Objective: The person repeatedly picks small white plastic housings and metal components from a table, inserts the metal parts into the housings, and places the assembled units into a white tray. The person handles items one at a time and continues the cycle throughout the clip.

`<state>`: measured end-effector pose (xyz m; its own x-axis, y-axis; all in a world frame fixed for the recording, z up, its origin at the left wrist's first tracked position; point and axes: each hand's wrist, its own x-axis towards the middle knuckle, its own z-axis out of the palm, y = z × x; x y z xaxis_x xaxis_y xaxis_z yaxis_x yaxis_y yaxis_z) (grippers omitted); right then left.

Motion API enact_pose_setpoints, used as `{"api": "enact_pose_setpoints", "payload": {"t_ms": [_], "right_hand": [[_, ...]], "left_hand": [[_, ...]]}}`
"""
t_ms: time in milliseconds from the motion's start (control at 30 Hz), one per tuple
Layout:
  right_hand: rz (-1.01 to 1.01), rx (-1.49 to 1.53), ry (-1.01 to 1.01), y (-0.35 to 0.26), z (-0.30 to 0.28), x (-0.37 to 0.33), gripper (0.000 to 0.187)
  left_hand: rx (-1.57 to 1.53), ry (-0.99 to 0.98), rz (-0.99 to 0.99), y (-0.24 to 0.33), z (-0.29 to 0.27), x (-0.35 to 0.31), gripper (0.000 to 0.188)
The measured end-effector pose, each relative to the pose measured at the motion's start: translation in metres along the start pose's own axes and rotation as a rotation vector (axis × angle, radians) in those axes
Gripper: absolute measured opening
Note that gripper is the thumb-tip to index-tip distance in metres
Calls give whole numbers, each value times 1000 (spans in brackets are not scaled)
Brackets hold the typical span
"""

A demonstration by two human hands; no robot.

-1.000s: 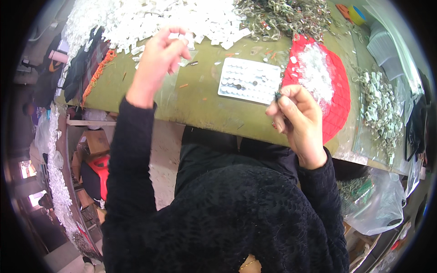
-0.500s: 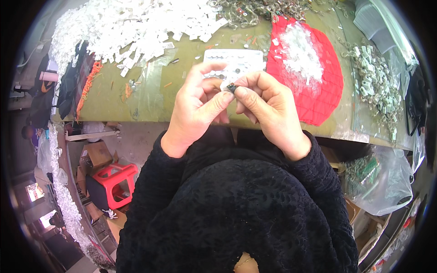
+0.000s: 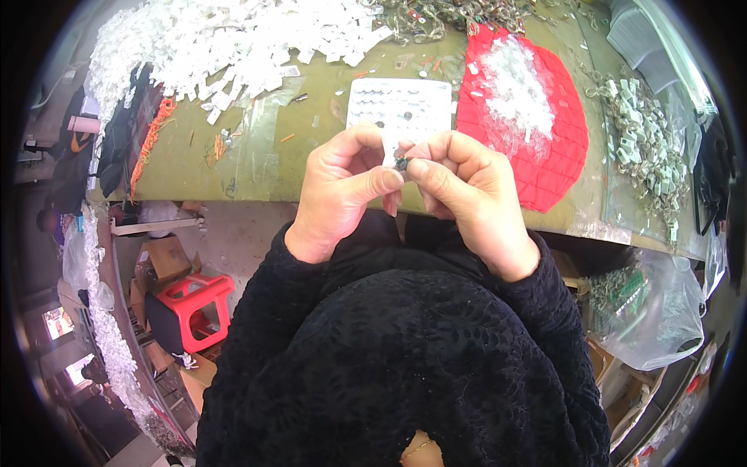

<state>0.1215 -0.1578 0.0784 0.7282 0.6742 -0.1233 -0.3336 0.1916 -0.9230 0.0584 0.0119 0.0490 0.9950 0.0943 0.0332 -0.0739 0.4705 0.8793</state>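
At centre frame, the left hand (image 3: 342, 191) and right hand (image 3: 467, 194) meet fingertip to fingertip, both pinched together on a small dark part (image 3: 401, 164) with a white strip (image 3: 387, 148) rising from it. Just above them lies a white perforated tray (image 3: 401, 105) on the green tabletop (image 3: 257, 156). Upper left holds a heap of white pieces (image 3: 226, 39); upper right, a red quilted mat (image 3: 545, 140) bearing clear scraps.

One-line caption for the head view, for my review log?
Both hands, left hand and right hand, pinch a small dark part and a white strip above a white tray on the green table.
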Motion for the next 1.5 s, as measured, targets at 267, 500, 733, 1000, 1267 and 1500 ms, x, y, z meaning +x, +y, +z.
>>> {"api": "enact_pose_setpoints", "payload": {"t_ms": [267,500,733,1000,1267,1500], "right_hand": [[-546,-565,30,14,8,-6,19],[-395,-432,165,30,8,1,18],[-502,-659,271,26,10,0,13],[-500,-685,257,28,2,5,10],[-3,181,-25,28,2,-1,10],[-365,-391,13,25,2,4,27]], "left_hand": [[190,68,92,0,-6,-2,22],[-144,150,-29,-6,7,-4,23],[-218,174,-36,-5,21,-6,19],[104,299,-11,-2,29,-9,19],[-448,81,-213,-8,7,-12,26],[-40,-23,-61,2,-11,-17,33]]}}
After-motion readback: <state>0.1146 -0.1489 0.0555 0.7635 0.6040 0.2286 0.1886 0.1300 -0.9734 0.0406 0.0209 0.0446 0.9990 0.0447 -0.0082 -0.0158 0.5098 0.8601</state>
